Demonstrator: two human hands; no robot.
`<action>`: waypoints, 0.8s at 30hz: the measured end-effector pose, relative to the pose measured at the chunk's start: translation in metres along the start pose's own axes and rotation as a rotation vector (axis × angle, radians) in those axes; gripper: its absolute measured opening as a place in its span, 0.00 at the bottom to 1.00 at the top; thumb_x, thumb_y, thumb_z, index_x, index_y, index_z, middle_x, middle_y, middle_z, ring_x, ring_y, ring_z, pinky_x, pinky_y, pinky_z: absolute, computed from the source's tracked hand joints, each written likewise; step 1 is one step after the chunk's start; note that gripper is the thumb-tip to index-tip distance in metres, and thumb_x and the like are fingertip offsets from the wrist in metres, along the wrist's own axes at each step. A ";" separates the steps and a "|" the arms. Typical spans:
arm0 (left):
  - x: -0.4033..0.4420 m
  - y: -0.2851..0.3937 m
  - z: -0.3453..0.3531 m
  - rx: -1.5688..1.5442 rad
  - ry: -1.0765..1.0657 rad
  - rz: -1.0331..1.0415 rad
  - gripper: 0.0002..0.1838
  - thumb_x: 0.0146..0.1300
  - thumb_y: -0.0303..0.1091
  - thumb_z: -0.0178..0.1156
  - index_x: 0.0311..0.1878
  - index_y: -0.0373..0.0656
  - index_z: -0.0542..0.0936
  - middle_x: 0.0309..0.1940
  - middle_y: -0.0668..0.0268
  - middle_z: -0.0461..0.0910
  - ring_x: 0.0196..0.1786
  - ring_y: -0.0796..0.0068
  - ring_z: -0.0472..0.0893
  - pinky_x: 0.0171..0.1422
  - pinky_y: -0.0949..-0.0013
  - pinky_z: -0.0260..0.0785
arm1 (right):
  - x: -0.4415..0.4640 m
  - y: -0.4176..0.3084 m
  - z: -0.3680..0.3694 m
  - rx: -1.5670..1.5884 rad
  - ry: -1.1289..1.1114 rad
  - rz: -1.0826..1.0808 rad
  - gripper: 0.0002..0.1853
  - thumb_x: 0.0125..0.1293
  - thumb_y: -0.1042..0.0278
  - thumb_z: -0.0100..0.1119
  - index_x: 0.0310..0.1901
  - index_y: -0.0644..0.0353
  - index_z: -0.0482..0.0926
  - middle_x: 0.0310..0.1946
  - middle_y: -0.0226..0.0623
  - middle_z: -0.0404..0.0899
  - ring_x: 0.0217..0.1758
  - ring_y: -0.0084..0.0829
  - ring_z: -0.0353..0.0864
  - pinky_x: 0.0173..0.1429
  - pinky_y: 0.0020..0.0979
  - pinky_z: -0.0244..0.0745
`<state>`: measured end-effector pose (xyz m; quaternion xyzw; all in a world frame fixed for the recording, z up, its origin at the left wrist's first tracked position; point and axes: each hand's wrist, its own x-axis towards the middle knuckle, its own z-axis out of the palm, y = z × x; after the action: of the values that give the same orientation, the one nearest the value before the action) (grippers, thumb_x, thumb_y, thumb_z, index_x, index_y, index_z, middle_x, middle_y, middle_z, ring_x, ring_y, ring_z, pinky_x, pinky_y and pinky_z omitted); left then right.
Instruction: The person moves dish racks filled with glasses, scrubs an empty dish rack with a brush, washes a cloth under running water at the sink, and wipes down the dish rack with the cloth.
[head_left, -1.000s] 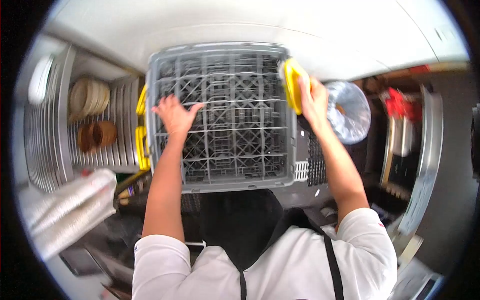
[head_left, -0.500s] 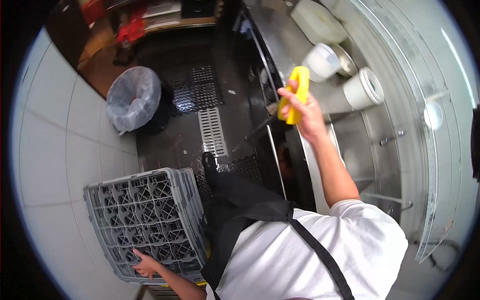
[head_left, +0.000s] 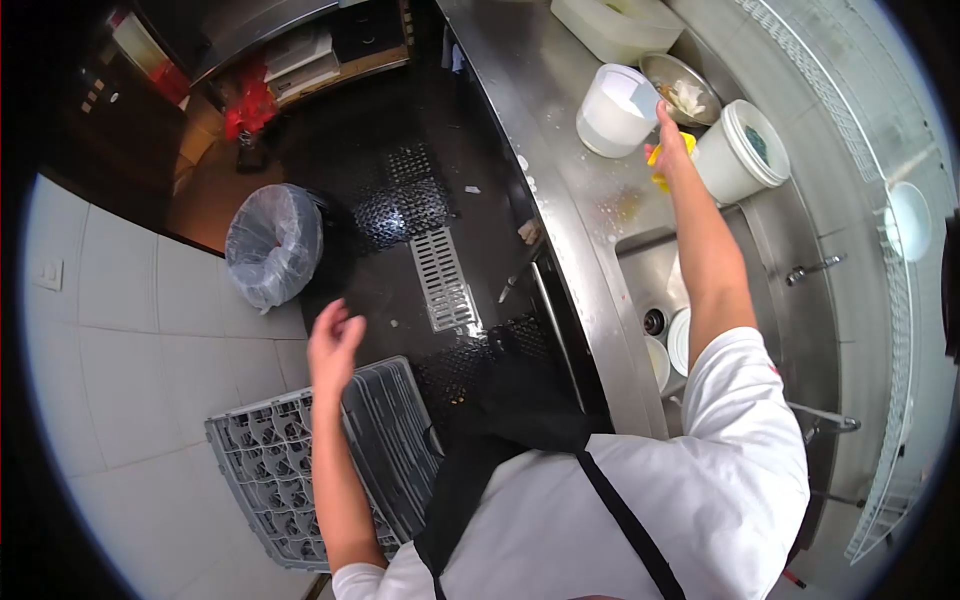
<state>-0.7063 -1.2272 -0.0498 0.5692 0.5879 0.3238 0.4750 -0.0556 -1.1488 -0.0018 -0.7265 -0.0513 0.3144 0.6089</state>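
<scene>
My right hand reaches over the steel counter, gripping a bent yellow strip whose material I cannot make out. That hand lies between a white tub and a white bucket with something green inside. My left hand holds nothing; its fingers are loosely curled and apart. It hovers above the grey glass racks beside the tiled wall, and my forearm hides part of them.
A bin with a clear liner stands left on the dark floor, near a drain grate. Right of me is a steel sink with white containers inside. A metal bowl and a pale tub sit farther back. A wire shelf runs overhead.
My left hand has come off the racks and moved up and forward. My right hand has moved from above the counter's edge to the tubs, still with the yellow strip. The view has shifted.
</scene>
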 end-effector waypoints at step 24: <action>0.093 0.258 0.368 -0.329 -0.562 -0.322 0.68 0.52 0.64 0.67 0.75 0.69 0.18 0.67 0.14 0.25 0.75 0.23 0.42 0.77 0.46 0.48 | -0.017 0.014 -0.053 -0.286 -0.473 0.028 0.20 0.54 0.77 0.48 0.51 0.62 0.70 0.28 0.33 0.75 0.19 0.24 0.70 0.22 0.23 0.69</action>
<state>-0.2629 -1.1584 0.0456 0.4518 0.4566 0.1659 0.7482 -0.0456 -1.2056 -0.0044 -0.7123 -0.2259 0.4731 0.4667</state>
